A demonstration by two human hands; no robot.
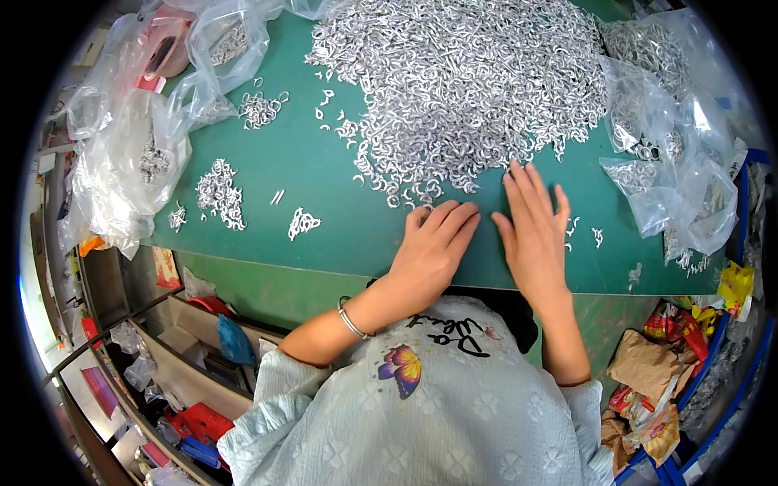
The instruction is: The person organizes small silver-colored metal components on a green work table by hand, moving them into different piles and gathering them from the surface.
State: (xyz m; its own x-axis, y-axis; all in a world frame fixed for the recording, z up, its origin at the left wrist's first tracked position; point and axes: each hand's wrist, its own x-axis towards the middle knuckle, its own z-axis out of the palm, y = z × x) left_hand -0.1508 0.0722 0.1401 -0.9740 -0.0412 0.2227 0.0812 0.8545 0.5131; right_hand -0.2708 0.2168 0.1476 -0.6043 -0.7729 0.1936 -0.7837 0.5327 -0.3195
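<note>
Several clear bags [120, 194] flank the silvery heap [478, 77]

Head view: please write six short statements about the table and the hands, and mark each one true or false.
1. A large pile of metal pieces lies on the green table. True.
2. The bracelet is on the right wrist. False: it is on the left wrist.
3. The left hand is near the pile's near edge. True.
4. The right hand wears a glove. False: it is bare.
5. Smaller heaps lie to the left of the left hand. True.
6. Clear plastic bags lie only on the right. False: they lie on both sides.
</note>
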